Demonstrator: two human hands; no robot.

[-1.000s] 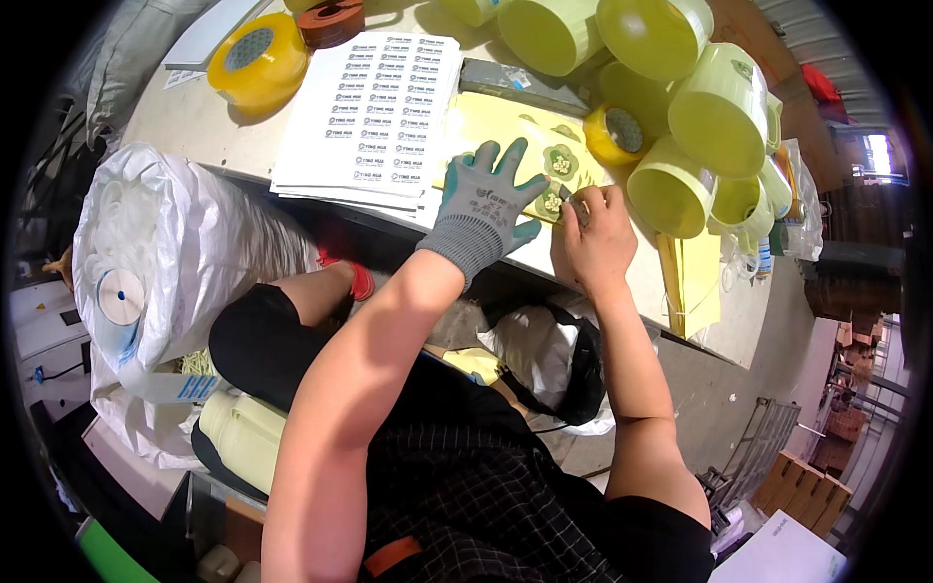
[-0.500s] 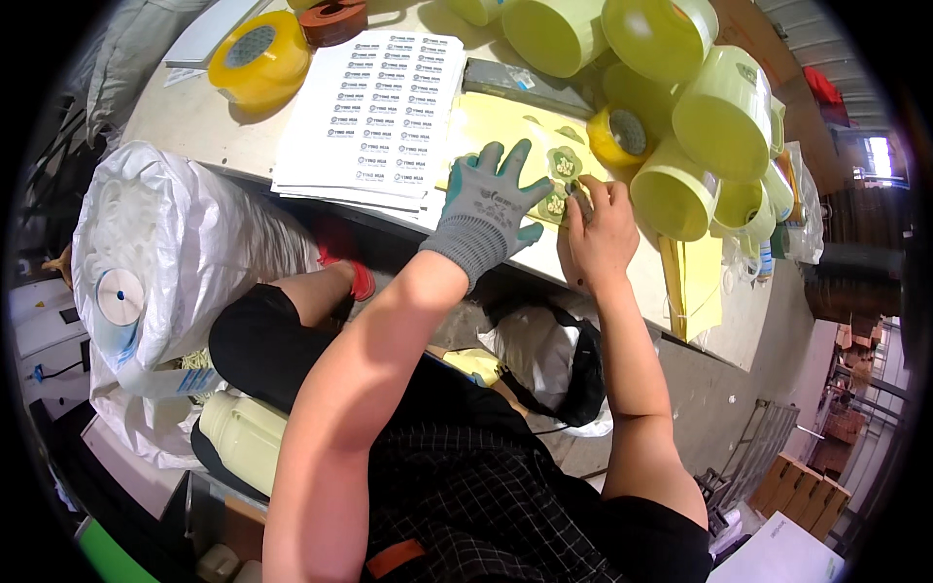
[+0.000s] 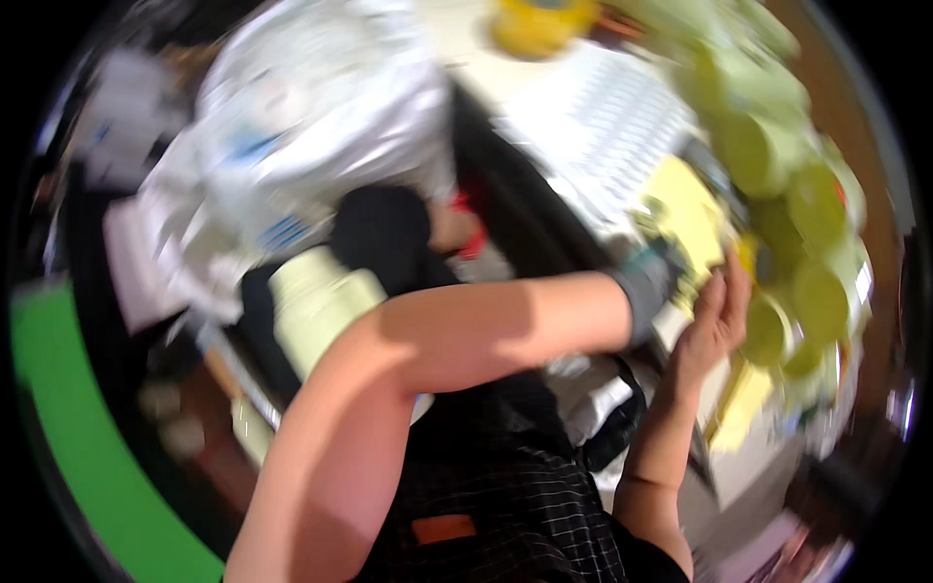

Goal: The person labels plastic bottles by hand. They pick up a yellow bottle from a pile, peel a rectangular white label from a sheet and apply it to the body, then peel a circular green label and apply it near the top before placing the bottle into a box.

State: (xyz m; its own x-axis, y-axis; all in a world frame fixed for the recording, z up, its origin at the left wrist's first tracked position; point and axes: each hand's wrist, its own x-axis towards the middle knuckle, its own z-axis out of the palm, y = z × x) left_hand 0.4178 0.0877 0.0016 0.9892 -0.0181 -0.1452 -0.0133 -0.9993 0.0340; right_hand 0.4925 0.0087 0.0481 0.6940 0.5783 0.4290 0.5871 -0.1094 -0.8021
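The picture is smeared by motion. My left hand (image 3: 655, 277), in a grey and green glove, lies at the near edge of a yellow sheet (image 3: 686, 211). Its fingers are too blurred to show whether they hold anything. A small yellow-green patch shows beside them, its kind unclear. My right hand (image 3: 715, 316) is bare, at the right side of the sheet, with its fingers stretched out away from me. I see nothing held in it. A stack of white label sheets (image 3: 604, 131) lies beyond my left hand.
Several pale yellow-green plastic containers (image 3: 819, 204) crowd the table's right side. A yellow tape roll (image 3: 544, 27) sits at the far edge. A white sack (image 3: 326, 107) stands left of the table. Near my left arm is a pale yellow-green jug (image 3: 326, 301).
The view has swung left, so the table appears farther right and tilted. My right hand's fingers, bent over the sheet's dark green patches before, now look straighter. The left hand's spread fingers have blurred.
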